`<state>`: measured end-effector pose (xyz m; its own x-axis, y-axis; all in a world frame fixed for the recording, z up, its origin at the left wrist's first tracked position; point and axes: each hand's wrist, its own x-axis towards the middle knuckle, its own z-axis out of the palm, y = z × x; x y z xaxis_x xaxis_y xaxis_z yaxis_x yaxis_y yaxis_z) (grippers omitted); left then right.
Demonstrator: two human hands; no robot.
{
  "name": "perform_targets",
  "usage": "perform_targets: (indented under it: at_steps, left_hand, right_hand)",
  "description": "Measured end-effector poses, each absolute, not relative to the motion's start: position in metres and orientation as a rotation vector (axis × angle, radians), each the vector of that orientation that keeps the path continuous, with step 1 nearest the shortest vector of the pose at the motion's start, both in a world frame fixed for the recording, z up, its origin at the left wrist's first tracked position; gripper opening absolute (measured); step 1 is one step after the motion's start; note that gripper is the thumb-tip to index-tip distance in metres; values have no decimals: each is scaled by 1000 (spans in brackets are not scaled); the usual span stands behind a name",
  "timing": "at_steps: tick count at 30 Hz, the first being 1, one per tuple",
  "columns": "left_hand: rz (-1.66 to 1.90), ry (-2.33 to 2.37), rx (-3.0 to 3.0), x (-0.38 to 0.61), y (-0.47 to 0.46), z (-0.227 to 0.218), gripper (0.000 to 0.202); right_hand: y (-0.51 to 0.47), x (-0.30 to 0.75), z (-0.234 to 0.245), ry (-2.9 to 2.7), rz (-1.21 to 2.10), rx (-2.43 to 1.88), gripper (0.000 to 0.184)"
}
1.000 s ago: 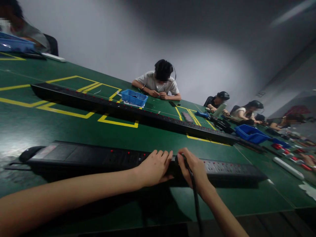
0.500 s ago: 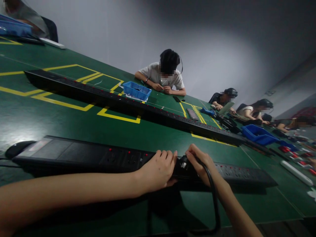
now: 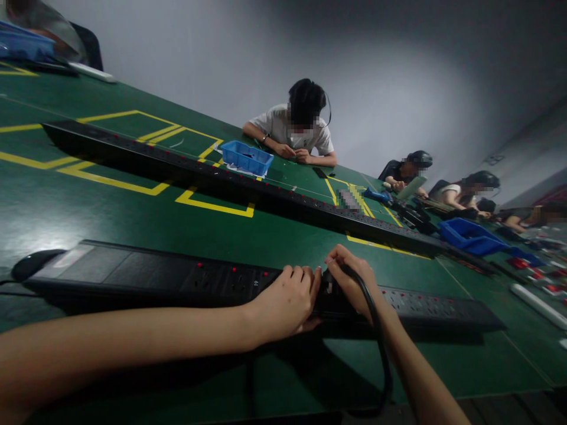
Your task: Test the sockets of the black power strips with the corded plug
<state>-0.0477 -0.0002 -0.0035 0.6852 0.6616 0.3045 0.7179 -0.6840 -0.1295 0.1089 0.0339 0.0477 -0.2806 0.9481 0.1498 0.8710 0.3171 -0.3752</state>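
A long black power strip [image 3: 146, 273] with a row of sockets and small red lights lies across the table in front of me. My left hand [image 3: 286, 302] is wrapped around its middle, fingers over the top and thumb below at the near edge. Right beside it, my right hand [image 3: 354, 282] grips a black plug [image 3: 328, 284] at the strip's socket face. How far the plug sits in a socket is hidden by my fingers. From the plug a thick black cable [image 3: 383, 348] loops down over my right wrist towards the table's near edge.
A second, longer power strip [image 3: 199, 171] lies diagonally behind on the green table [image 3: 159, 221], over yellow tape marks. Beyond it stand a light blue bin [image 3: 247, 158] and, to the right, a darker blue bin [image 3: 472, 236]. A co-worker [image 3: 295, 133] sits opposite; several others sit farther along.
My right hand has shifted slightly left and up with the plug, closer to my left hand. The left hand keeps its hold on the strip.
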Motion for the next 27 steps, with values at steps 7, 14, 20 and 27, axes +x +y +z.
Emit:
perform_targets:
  at_steps: [7, 14, 20, 27]
  left_hand:
    - [-360, -1101, -2655, -48, -1, -4, 72]
    - [-357, -1105, -2675, -48, 0, -3, 70]
    - [-380, -1099, -2681, -49, 0, -2, 69]
    - [-386, -1092, -2670, -49, -1, -3, 70]
  right_hand:
    - [37, 113, 34, -2157, 328, -1523, 16]
    - [12, 119, 25, -2197, 131, -1450, 17]
    - [-14, 119, 4, -2265, -389, -1277, 15]
    - [-10, 123, -9, -2186, -415, -1148, 18]
